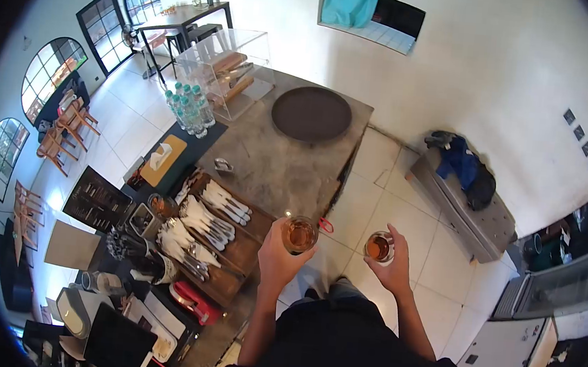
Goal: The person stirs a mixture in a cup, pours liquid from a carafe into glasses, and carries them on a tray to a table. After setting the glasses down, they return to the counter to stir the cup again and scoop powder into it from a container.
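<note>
My left hand (279, 258) is wrapped around a glass of amber drink (300, 234), held beside the edge of the counter (294, 176). In my right hand (395, 269) is a second, smaller-looking glass of amber drink (378, 247), held over the tiled floor. Both glasses are seen from above, with the liquid showing inside. A round dark tray (312, 114) lies on the counter beyond my left hand. To the left of that hand, a wooden cutlery tray (238, 248) holds several wrapped sets of cutlery (226, 202).
Water bottles (190, 110) and a clear display box (230, 73) stand at the counter's far left. A red stapler-like object (194, 302) lies near a black screen (119, 343). A grey bench (460, 198) with clothing on it is along the wall. At the right is a white appliance (508, 352).
</note>
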The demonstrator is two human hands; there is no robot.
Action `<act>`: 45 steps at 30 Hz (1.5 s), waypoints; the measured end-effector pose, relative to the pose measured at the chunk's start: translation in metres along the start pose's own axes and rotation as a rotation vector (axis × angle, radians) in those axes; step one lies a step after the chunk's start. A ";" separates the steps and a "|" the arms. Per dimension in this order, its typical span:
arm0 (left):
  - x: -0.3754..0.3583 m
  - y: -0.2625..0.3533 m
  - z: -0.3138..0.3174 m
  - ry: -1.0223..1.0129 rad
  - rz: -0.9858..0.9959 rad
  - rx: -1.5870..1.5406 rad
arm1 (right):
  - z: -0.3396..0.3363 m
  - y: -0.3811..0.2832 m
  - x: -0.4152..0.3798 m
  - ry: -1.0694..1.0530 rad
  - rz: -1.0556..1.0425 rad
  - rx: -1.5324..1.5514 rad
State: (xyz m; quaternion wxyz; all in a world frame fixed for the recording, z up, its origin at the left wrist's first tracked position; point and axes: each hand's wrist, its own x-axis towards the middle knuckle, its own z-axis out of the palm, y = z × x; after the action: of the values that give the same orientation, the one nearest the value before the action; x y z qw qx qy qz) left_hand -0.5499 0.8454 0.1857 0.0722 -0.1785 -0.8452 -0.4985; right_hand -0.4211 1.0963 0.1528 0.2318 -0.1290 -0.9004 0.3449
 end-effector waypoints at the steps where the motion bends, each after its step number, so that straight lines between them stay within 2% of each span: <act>1: 0.012 -0.003 0.006 0.013 -0.004 0.007 | 0.007 0.005 0.024 -0.007 -0.011 0.008; 4: 0.043 -0.013 0.022 0.053 -0.041 0.064 | 0.033 0.023 0.086 -0.023 -0.053 0.039; 9: 0.101 -0.023 0.050 0.084 -0.247 0.073 | 0.075 0.046 0.193 -0.104 -0.046 0.199; 13: 0.160 -0.037 0.076 0.147 -0.254 0.104 | 0.109 0.068 0.282 -0.162 -0.134 0.208; 15: 0.188 -0.038 0.092 0.187 -0.320 0.070 | 0.125 0.080 0.322 -0.163 -0.223 0.216; 18: 0.236 -0.062 0.117 0.181 -0.372 0.043 | 0.147 0.090 0.379 -0.206 -0.242 0.242; 26: 0.360 -0.139 0.176 0.223 -0.338 0.066 | 0.238 0.120 0.502 -0.228 -0.299 0.319; 30: 0.396 -0.161 0.189 0.249 -0.281 0.059 | 0.276 0.119 0.539 -0.205 -0.309 0.286; 35: 0.421 -0.182 0.198 0.215 -0.316 0.055 | 0.303 0.121 0.559 -0.263 -0.307 0.260; 43: 0.436 -0.190 0.204 0.205 -0.382 0.006 | 0.307 0.122 0.567 -0.345 -0.332 0.249; 45: 0.434 -0.195 0.206 0.211 -0.337 0.008 | 0.303 0.124 0.566 -0.375 -0.333 0.237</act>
State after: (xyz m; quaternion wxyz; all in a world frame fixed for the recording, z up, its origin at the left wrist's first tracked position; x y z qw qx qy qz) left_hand -1.0131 1.0381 0.0554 0.0767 0.0191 -0.8529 -0.5160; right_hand -1.0514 1.2387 0.0559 0.1279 0.1147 -0.8898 0.4228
